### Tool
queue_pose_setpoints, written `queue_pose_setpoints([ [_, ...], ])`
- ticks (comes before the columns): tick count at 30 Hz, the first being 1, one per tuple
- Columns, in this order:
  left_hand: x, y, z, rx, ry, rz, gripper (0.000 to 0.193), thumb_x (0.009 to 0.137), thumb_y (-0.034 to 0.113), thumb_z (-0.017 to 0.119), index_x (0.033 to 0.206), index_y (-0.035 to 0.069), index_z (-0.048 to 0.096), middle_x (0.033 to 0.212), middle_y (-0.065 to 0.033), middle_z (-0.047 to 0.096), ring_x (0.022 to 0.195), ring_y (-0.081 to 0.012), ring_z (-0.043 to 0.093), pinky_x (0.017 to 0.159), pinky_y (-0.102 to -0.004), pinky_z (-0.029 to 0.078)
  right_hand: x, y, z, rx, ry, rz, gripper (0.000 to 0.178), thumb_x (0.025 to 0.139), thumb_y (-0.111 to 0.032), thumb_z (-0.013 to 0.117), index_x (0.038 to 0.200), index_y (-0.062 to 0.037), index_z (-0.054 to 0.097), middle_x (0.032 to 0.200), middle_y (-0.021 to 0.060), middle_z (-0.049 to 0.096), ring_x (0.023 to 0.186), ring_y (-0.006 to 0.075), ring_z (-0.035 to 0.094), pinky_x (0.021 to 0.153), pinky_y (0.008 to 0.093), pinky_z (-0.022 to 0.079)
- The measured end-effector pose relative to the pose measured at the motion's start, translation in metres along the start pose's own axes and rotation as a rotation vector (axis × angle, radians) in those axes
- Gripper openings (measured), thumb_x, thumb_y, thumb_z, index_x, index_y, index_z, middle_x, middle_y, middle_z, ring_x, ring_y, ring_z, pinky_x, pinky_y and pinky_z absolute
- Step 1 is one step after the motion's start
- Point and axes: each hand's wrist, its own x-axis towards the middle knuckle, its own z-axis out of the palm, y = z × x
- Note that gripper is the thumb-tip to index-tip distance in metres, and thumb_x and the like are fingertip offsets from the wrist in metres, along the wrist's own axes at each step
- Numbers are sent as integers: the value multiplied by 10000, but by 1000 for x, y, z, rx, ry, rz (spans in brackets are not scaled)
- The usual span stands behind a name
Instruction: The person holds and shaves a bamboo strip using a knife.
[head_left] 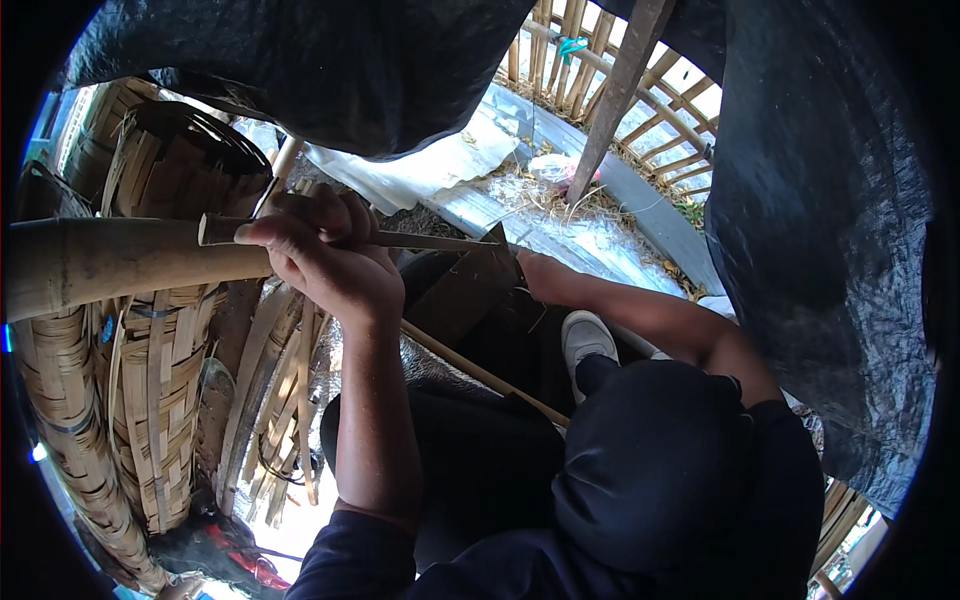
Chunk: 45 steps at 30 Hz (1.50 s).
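My left hand (335,240) is closed round a thin strip of bamboo or wood (430,241), its thumb pressed along the strip near the wider left end. From there the strip runs right, toward my right hand (540,275). A small dark pointed piece (496,234), perhaps a blade, stands at the strip's far end, beside the right hand. The right fingers look closed, but what they grip is hidden. Under the left hand lies the end of a thick bamboo pole (130,262). Below the strip is a brown flat piece (455,300) in shadow.
Woven bamboo baskets (160,400) and upright split strips (285,385) crowd the left. A thin bamboo stick (485,372) slants beside my white shoe (588,340). Black sheeting (820,200) hangs at right and above. A wooden post (615,105) and slatted fence (660,110) stand beyond.
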Motion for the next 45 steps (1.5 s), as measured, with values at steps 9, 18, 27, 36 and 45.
queue_pose_setpoints([
  [9, -9, 3, 7, 20, -112, 14, 543, 937, 619, 286, 652, 157, 298, 564, 50, 264, 433, -49, 206, 392, -219, 170, -5, -74, -43, 477, 398, -283, 139, 927, -89, 483, 918, 27, 408, 590, 234, 505, 582, 424, 568, 512, 461, 390],
  [18, -7, -1, -2, 21, -78, -1, 564, 940, 620, 243, 666, 134, 325, 530, 45, 251, 434, -40, 166, 389, -207, 164, -2, -79, -56, 403, 349, -294, 127, 916, -77, 485, 921, 33, 421, 562, 226, 513, 520, 431, 546, 484, 480, 386],
  [27, 7, -2, -6, 30, 12, -13, 567, 946, 620, 251, 658, 138, 327, 532, 45, 253, 430, -52, 179, 391, -219, 151, 3, 15, 15, 278, 230, -48, 120, 912, -64, 477, 933, 43, 426, 584, 236, 518, 581, 414, 583, 521, 483, 396],
  [36, 10, -2, -14, 61, 64, -8, 572, 944, 624, 258, 650, 138, 329, 541, 47, 282, 427, -54, 187, 394, -229, 158, -2, -81, -37, 499, 379, -259, 116, 898, -57, 488, 902, 41, 426, 612, 252, 539, 610, 428, 592, 515, 477, 415],
  [45, 16, 0, -23, -26, 88, -67, 493, 944, 602, 317, 732, 167, 412, 611, 49, 370, 477, -73, 222, 430, -213, 188, 10, 21, 19, 299, 39, 197, 231, 938, -153, 416, 1011, 62, 461, 782, 326, 591, 804, 464, 608, 676, 528, 441],
])
